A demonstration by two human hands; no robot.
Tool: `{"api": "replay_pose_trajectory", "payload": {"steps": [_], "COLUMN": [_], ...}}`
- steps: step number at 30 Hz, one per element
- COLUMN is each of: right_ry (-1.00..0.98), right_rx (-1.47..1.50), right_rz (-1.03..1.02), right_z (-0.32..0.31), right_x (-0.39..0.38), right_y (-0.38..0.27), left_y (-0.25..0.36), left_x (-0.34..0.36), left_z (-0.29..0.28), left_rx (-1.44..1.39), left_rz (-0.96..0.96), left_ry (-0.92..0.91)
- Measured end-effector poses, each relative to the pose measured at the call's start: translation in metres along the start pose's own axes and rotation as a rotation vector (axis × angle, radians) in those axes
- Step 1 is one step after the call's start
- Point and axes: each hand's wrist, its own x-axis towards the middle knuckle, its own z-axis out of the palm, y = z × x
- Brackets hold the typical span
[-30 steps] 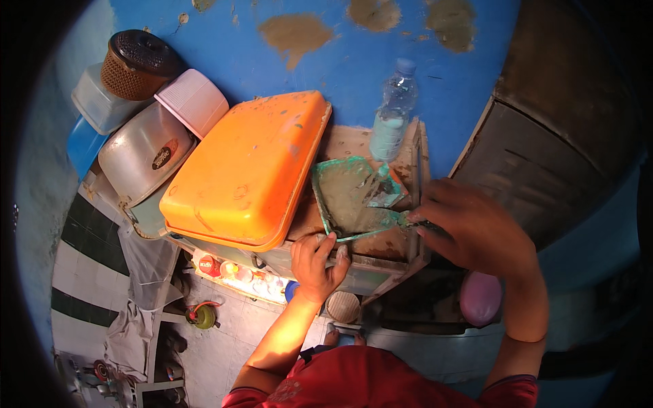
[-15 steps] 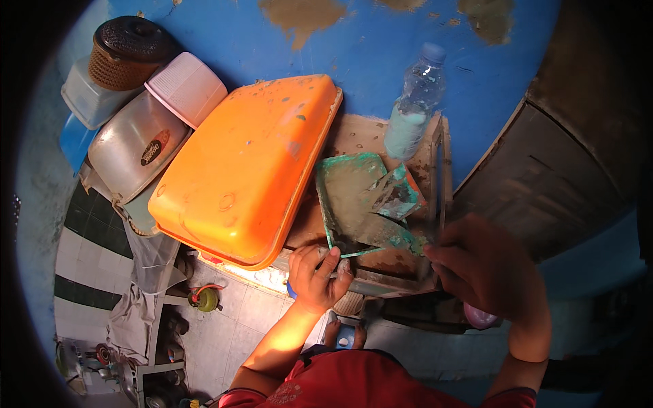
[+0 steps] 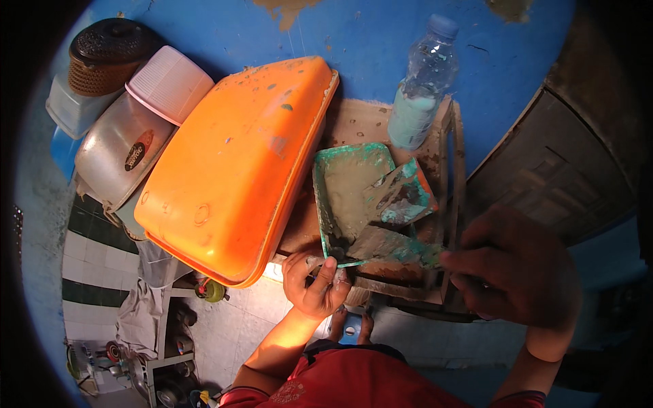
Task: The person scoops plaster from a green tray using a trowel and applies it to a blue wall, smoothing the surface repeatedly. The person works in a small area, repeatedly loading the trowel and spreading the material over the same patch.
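A shallow green tray (image 3: 317, 212) holds wet grey paste (image 3: 357, 178). At its near left corner my left hand (image 3: 313, 287) is closed on the rim, thumb on top. My right hand (image 3: 520, 268), in shadow, is closed around the handle end of a paste-coated scraper (image 3: 389, 246); most of the handle is hidden. The scraper's blade lies over the tray's near right part. A second flat piece, orange and green and smeared with paste (image 3: 408, 197), rests at the tray's right side; I cannot tell its kind.
Left of the tray stands a large upturned orange basin (image 3: 231, 170). A plastic bottle of pale green stuff (image 3: 418, 95) is behind the tray, by the blue wall (image 3: 367, 41). A metal pot (image 3: 119, 153) and pink tub (image 3: 170, 83) sit far left; a dark wooden panel (image 3: 551, 163) is right.
The view has shifted slightly. My right hand has moved a little to the right with the scraper, while my left hand stays on the tray's corner.
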Motion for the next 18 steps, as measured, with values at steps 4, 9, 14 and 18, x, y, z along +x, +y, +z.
{"api": "replay_pose_trajectory", "payload": {"steps": [4, 9, 14, 18], "right_ry": [0.033, 0.056, 0.141, 0.181], "right_rx": [0.035, 0.016, 0.098, 0.082], "right_rz": [0.013, 0.15, 0.285, 0.315], "right_z": [0.016, 0.022, 0.031, 0.033], "right_x": [0.001, -0.011, -0.022, -0.023], "right_y": [-0.003, -0.021, -0.025, -0.028], "left_y": [0.004, 0.005, 0.004, 0.005], "left_x": [0.01, 0.01, 0.009, 0.01], "left_z": [-0.005, -0.007, -0.006, -0.005], "left_rx": [-0.012, -0.007, -0.016, -0.011], "left_rz": [0.018, 0.012, 0.007, 0.008], "left_ry": [-0.1, -0.115, -0.095, -0.083]}}
